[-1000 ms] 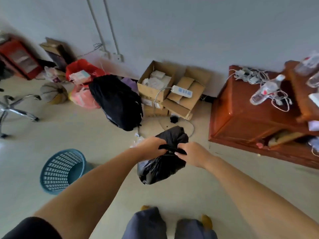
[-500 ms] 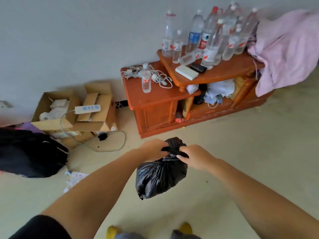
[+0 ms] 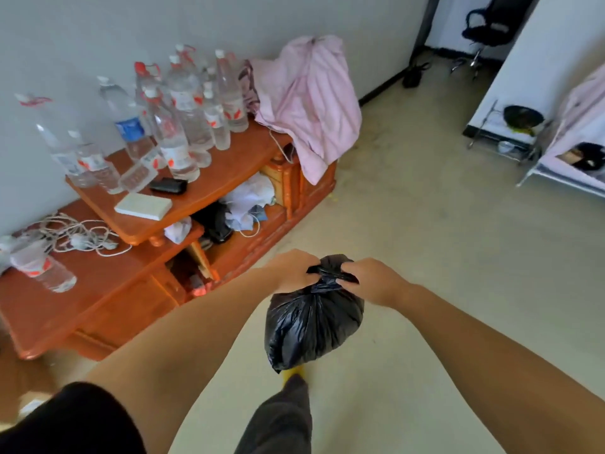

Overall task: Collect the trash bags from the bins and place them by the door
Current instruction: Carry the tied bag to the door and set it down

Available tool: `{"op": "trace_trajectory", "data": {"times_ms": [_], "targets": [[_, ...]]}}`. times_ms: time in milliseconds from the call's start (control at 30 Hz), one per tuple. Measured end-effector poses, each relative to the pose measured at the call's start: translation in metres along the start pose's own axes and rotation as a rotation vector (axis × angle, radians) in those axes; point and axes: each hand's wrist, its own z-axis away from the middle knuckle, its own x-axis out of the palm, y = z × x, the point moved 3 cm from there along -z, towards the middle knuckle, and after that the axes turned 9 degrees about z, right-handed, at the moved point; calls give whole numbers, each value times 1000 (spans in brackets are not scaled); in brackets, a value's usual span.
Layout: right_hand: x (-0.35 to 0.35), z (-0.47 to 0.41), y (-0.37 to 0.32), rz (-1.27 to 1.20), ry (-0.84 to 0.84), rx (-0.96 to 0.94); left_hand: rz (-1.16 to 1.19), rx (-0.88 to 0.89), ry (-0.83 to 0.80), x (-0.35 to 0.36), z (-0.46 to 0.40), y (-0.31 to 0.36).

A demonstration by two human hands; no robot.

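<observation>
The black trash bag is hanging off the floor just right of the orange wooden cabinet, looking soft, light and slippery, best held at its gathered neck. The left hand and right hand are gripping that neck, all fingers curled tight, both arms reaching forward.

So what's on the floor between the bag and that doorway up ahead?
Head view: bare floor runs from the black trash bag to the doorway; nothing lies between.
</observation>
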Motion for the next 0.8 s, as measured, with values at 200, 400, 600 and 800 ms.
{"op": "trace_trajectory", "data": {"times_ms": [200,400,600,800], "targets": [[-43,-60,136,-20,79,174,-13,167,-39,-51,-164,27],[-76,-109,247,-89,76,305,-16,276,-149,-92,-314,46],[-106,-152,374,-114,64,382,-52,371,-206,-119,-457,85],[-154,-209,521,-61,67,309,-46,308,-140,-151,-617,119]]}}
